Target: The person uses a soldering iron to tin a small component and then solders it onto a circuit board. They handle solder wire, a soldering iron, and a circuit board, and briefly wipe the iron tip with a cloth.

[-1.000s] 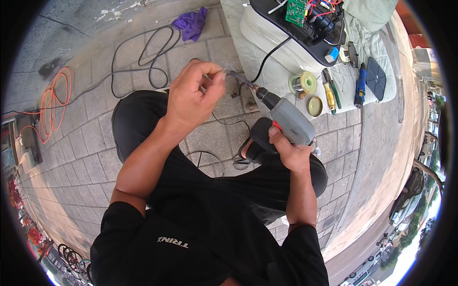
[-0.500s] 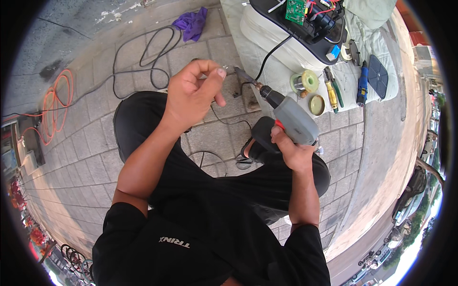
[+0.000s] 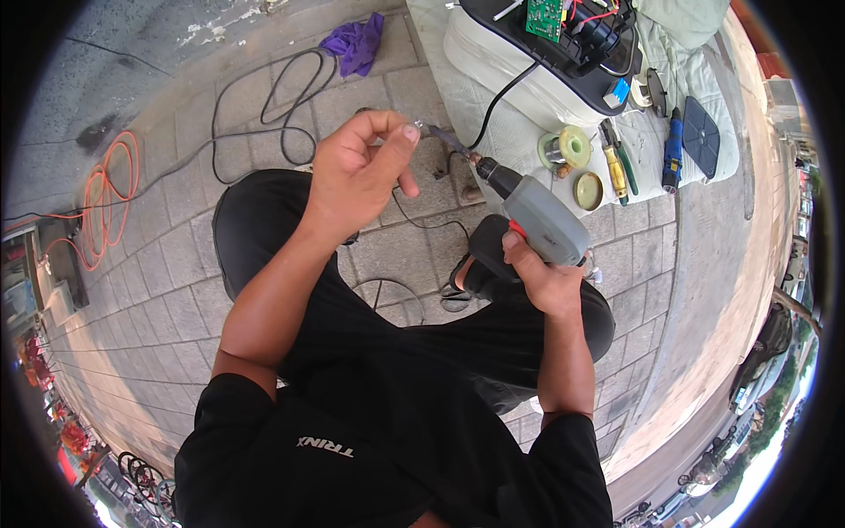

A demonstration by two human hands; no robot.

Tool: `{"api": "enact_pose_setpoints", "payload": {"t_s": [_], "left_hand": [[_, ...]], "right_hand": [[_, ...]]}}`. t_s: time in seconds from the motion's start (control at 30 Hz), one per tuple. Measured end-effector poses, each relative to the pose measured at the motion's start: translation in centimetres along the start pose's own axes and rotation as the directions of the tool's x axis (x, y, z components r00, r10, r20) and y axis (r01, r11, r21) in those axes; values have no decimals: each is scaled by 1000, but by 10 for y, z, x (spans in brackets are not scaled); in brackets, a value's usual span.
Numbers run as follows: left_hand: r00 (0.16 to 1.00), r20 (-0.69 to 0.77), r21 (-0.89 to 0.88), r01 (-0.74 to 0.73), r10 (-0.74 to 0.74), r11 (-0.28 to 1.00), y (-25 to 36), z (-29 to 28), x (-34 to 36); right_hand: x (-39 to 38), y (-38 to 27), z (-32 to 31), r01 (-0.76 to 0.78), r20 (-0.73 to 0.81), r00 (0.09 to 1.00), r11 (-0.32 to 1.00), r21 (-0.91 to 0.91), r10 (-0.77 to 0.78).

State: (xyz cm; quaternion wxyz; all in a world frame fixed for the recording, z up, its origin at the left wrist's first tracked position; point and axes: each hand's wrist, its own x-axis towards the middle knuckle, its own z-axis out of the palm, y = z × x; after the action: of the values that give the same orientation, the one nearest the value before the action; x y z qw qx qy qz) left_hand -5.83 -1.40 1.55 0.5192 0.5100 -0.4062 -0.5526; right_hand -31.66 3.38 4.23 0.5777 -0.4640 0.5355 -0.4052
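My right hand (image 3: pixel 547 283) is wrapped round the handle of a grey and black soldering gun (image 3: pixel 546 218) with a red trigger. Its dark tip points up and left toward my other hand. Between thumb and forefinger, my left hand (image 3: pixel 356 172) pinches a small shiny metal piece (image 3: pixel 419 124), mostly hidden by the fingertips. The tip of the gun is at this piece; whether they touch I cannot tell. A solder spool (image 3: pixel 574 148) and a small round tin (image 3: pixel 587 190) lie on the cloth beyond the gun.
On the pale cloth (image 3: pixel 493 132) stands a white and black appliance (image 3: pixel 475 53) with a green circuit board and wires exposed. Pliers (image 3: pixel 627 167), a yellow-handled tool (image 3: pixel 614 172) and a blue screwdriver (image 3: pixel 673 154) lie right. A purple cloth (image 3: pixel 354 44) and cables (image 3: pixel 211 132) lie on the paving.
The tip of the soldering gun has come closer to the metal piece in my left hand. Both hands keep nearly the same pose.
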Motion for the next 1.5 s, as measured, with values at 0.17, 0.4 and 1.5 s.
{"api": "enact_pose_setpoints", "payload": {"t_s": [0.17,0.4,1.5], "left_hand": [[1000,2,10,-6,6,1000,0,1,0],[1000,6,24,-21,21,999,-1,1,1],[991,77,-84,113,-107,990,10,1,1]], "right_hand": [[0,2,-4,46,46,998,999,-30,-44],[1,6,-5,79,44,996,996,-34,-78],[2,28,-19,73,-33,997,995,-73,-76]]}}
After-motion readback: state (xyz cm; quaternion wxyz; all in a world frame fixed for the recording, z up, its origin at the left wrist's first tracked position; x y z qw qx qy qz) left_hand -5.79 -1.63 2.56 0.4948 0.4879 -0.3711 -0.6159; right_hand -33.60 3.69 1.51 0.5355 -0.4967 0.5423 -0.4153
